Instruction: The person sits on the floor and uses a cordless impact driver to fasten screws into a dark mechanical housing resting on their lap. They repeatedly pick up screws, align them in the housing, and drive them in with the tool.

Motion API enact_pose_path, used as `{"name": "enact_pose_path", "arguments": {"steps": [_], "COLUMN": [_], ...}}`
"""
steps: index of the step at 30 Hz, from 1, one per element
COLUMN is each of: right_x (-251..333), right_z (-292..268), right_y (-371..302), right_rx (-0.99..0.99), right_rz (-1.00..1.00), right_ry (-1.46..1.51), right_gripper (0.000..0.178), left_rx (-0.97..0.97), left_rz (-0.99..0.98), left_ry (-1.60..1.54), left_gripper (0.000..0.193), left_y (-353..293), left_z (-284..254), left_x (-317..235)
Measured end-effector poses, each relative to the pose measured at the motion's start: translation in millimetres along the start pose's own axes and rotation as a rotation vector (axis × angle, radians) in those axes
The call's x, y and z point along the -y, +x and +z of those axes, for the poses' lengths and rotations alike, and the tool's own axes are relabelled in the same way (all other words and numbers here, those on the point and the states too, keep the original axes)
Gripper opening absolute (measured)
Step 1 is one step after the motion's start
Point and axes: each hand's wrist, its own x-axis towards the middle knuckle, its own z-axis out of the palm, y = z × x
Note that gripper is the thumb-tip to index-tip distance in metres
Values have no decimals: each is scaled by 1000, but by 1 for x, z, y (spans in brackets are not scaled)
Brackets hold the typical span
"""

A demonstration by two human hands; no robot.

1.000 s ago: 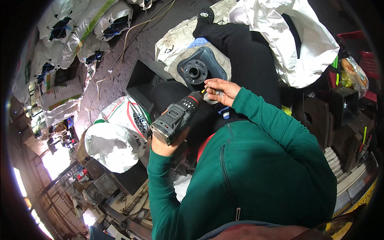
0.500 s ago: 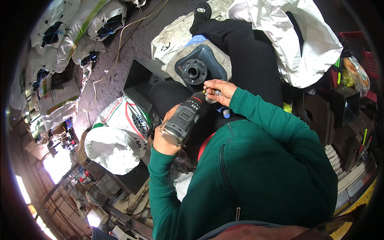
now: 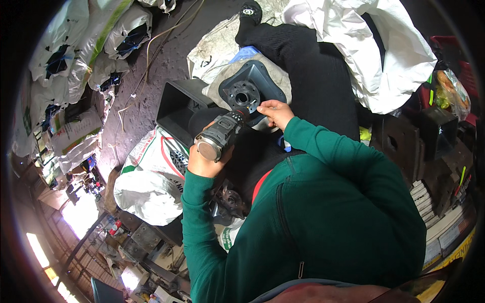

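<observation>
My left hand is wrapped round a grey-and-black cordless drill, its nose pointing at the round flange. That dark round flange, with a central hole and smaller holes around it, sits on a dark grey, square-edged housing between my legs. Beside the flange, my right hand is closed in a pinch, its fingertips close to the drill's tip. A small pale metal screw shows at those fingertips. The drill's body and my fingers hide the exact contact at the bit.
An open black box-shaped housing lies left of my knee. Near it stands a white sack. Another large white sack is at the right. Several filled white bags line the far left. Metal blocks are stacked at the right.
The drill has moved left and tipped toward the flange, its nose now beside it. My right hand has shifted slightly upward, and the screws seen in its fingers earlier are less visible.
</observation>
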Motion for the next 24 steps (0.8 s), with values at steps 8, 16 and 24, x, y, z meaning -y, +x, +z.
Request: {"name": "enact_pose_path", "arguments": {"steps": [8, 16, 24], "right_x": [-2, -5, -17], "right_z": [1, 9, 10], "right_y": [8, 18, 22], "right_rx": [-47, -12, -51], "right_rz": [11, -30, -174], "right_ry": [-95, -125, -256], "right_gripper": [29, 22, 16], "left_rx": [159, 192, 171], "left_rz": [-17, 41, -18], "left_ry": [216, 174, 139], "left_gripper": [49, 51, 47], "left_y": [24, 41, 47], "left_z": [-8, -3, 3], "left_x": [-16, -23, -22]}}
